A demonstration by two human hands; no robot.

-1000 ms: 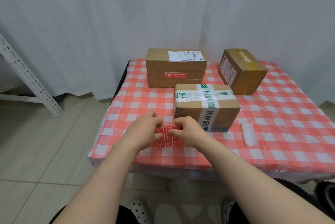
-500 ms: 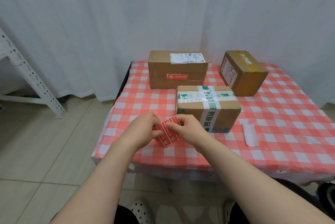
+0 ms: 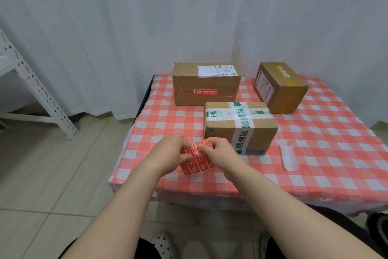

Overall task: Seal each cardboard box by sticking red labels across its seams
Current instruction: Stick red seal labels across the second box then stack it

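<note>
Sheet of red labels [image 3: 196, 164] now tilted, top edge leaning right, and more of its face shows than a second ago, when it sat flatter between the thumbs. Both hands have stayed together over the near left part of the table [image 3: 327, 153]. Boxes and the loose strip lie in the same order as before.

Counts:
- Cardboard boxes: three, all on the red-and-white checked cloth.
- Near box [image 3: 241, 130]: crossed with white-and-green printed tape, just beyond the right hand.
- Far left box [image 3: 205, 82]: white shipping slip on top, one stuck red label [image 3: 205, 91] across its front seam.
- Far right box [image 3: 280, 86]: turned at an angle, apart from the other two.
- Label sheet: one, with three red strips visible side by side on it.
- Pale backing strip [image 3: 289, 157]: one, flat on the cloth right of the near box.

Hands:
- Both forearms reach forward from the lower corners and meet over the cloth.
- Left hand [image 3: 170, 153]: fingers curled, thumb laid on the sheet's left part, gripping it.
- Right hand [image 3: 222, 153]: thumb and forefinger pinch the sheet near its upper edge, other fingers curled.
- Cannot tell whether a label is lifted from the sheet.

White metal rack [image 3: 35, 90] stands on the tiled floor at left, against the pale curtain.
</note>
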